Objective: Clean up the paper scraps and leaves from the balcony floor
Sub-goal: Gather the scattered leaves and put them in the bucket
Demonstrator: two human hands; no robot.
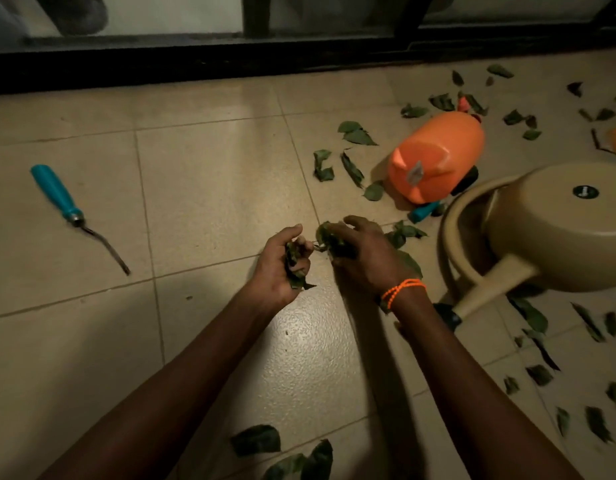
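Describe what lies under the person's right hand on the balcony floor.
The right hand grips a bunch of green leaves, and more leaves stick out on the tile floor beyond it. Anything directly beneath the palm is hidden.

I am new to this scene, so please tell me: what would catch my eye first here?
Two hands meet in the middle: the left hand and right hand both grip green leaves. To the right, an orange jug lies on the tiled floor near a beige watering can, with leaves scattered around. Far left lies a blue-handled tool.
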